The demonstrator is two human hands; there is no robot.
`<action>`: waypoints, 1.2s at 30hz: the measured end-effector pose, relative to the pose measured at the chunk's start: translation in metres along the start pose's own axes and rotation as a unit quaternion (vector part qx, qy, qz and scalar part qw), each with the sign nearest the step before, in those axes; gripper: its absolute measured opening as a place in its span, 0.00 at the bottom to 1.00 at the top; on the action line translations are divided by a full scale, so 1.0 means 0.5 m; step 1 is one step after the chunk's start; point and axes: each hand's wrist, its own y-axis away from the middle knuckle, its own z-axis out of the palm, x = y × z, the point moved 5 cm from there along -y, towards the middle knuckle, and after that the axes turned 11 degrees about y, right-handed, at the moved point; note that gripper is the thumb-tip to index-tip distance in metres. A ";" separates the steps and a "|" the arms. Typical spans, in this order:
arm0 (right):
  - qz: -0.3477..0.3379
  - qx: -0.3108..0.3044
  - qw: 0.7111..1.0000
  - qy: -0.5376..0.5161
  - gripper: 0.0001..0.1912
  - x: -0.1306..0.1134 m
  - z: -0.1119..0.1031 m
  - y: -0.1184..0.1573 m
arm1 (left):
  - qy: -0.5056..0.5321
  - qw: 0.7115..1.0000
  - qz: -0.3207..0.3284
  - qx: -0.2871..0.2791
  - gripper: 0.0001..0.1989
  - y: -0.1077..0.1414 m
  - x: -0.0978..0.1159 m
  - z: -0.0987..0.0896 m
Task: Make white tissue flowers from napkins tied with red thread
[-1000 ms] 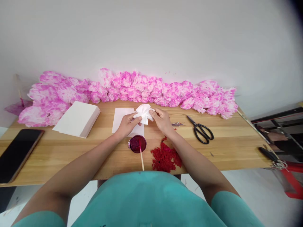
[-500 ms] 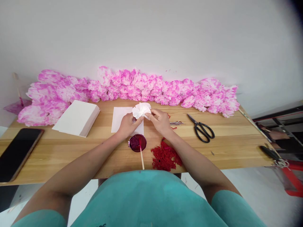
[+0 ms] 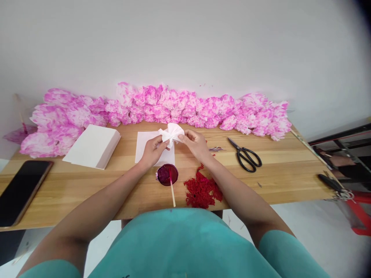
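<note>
Between my hands is a white paper flower (image 3: 173,132), its gathered folds fanning out above the table. My left hand (image 3: 153,150) pinches its lower left side with thumb and fingers. On the right edge, my right hand (image 3: 196,144) grips the paper between thumb and forefinger. A flat white paper sheet (image 3: 144,141) lies beneath, partly covered by my left hand. Just nearer to me stands a small dish of dark magenta dye (image 3: 166,175) with a wooden stick (image 3: 173,194) resting in it. Right of the dish lies a tangle of red yarn (image 3: 202,191).
Pink-and-white paper flowers (image 3: 185,106) line the table's back against the wall. A stack of white paper (image 3: 91,146) and a phone (image 3: 23,193) lie left. Black-handled scissors (image 3: 246,156) lie right, near thin wires (image 3: 216,149). A black-handled tool (image 3: 330,182) sits at the right edge.
The paper flower has been tipped and turned, so its folds now show from the side. My left hand has shifted slightly left and its fingers have opened out a little.
</note>
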 end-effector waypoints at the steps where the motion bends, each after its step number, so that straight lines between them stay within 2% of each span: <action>1: -0.008 0.000 1.000 0.018 0.14 -0.003 0.002 0.002 | 0.001 1.000 0.000 0.000 0.15 0.001 0.001 0.001; 5: -0.047 0.015 0.991 0.121 0.10 -0.016 0.006 0.009 | -0.026 1.000 -0.008 0.010 0.18 0.003 0.005 0.004; 8: -0.068 0.015 0.984 0.164 0.11 -0.015 0.008 0.008 | -0.067 0.997 -0.008 0.039 0.21 0.005 0.005 0.000; 13: -0.013 0.033 0.997 0.072 0.11 0.013 -0.007 -0.005 | -0.085 0.995 0.003 0.054 0.22 0.005 0.004 -0.006; 16: -0.010 0.040 0.998 0.037 0.14 0.007 -0.020 -0.007 | -0.140 0.988 0.034 0.054 0.22 0.005 0.009 -0.007; 18: -0.028 0.027 0.998 0.045 0.16 -0.006 -0.022 -0.005 | -0.190 0.978 0.075 0.036 0.22 0.004 0.016 -0.001; 20: -0.052 0.011 0.995 0.081 0.16 -0.019 -0.017 0.000 | -0.228 0.967 0.114 -0.007 0.22 0.005 0.022 0.011; 23: -0.097 0.007 0.983 0.154 0.13 -0.030 -0.006 0.007 | -0.247 0.958 0.131 -0.055 0.21 0.007 0.025 0.023; 27: -0.139 0.024 0.966 0.215 0.10 -0.035 0.005 0.012 | -0.205 0.975 0.083 -0.017 0.23 0.005 0.019 0.011; 30: -0.149 0.021 0.963 0.223 0.11 -0.037 0.007 0.014 | -0.167 0.985 0.045 -0.001 0.22 0.004 0.011 0.006; 36: -0.124 0.016 0.970 0.206 0.12 -0.035 0.008 0.017 | -0.187 0.975 0.103 -0.058 0.16 0.008 0.017 0.026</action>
